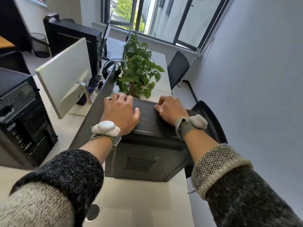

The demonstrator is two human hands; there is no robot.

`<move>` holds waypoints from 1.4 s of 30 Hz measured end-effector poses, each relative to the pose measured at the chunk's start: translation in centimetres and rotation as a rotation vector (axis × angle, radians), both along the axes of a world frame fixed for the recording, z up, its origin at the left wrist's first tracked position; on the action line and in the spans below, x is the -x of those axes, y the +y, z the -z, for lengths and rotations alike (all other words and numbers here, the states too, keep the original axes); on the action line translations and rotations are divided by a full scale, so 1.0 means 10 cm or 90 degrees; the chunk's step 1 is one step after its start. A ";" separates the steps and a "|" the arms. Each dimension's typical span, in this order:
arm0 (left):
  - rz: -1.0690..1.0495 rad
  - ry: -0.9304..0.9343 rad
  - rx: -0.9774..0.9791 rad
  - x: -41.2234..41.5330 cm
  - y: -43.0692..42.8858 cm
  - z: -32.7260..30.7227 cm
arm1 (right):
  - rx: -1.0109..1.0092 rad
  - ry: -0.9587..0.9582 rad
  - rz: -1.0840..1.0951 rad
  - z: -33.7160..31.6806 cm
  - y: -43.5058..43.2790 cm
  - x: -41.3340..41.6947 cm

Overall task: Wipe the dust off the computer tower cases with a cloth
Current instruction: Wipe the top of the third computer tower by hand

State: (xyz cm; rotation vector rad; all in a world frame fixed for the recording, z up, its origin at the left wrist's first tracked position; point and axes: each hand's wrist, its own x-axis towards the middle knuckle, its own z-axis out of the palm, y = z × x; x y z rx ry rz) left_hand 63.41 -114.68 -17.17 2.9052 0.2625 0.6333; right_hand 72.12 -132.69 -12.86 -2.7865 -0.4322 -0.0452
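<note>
The tower point(147, 154) stands on the desk point(139, 202), its top under both my hands. My left hand point(122, 112) lies flat, fingers spread, tips at the far edge. My right hand point(170, 108) has its fingers curled under; whether they pinch anything I cannot tell. A plant point(139, 71) stands just beyond my fingertips.

A computer tower point(147, 154) is set on the worktop point(139, 202), with the left hand point(121, 112) and the right hand point(170, 110) laid on its top. A plant point(139, 71) is placed behind it and a divider point(96, 112) along its left. Left of the divider, a monitor point(65, 76) and a second tower point(21, 115) are stood. A chair point(211, 122) is placed to the right.
</note>
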 end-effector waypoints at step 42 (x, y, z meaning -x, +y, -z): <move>0.046 0.027 0.010 0.00 0.04 0.04 | -0.070 -0.005 0.032 0.11 -0.19 1.27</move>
